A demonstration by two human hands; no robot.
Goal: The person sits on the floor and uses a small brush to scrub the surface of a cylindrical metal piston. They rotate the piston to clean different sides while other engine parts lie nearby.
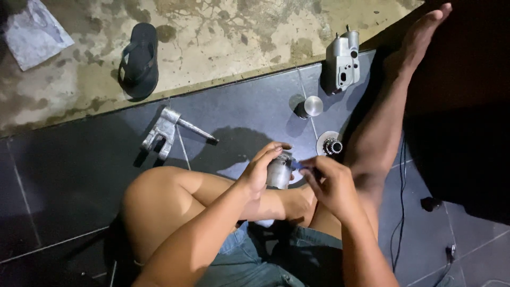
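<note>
I sit on a dark tiled floor with one leg folded and the other stretched out. My left hand (262, 169) grips a small silvery metal cylinder (279, 171) above my folded leg. My right hand (328, 187) is closed around a thin tool with a blue part (297, 166), its tip touching the cylinder's side. Most of the tool is hidden inside my fingers.
On the tiles lie a forked metal bracket with a rod (164, 133), a round metal cap (312, 106), a toothed gear on a disc (331, 145) and a grey metal housing (342, 62). A black sandal (139, 59) lies on bare concrete beyond. A black cable (399, 223) runs along my right.
</note>
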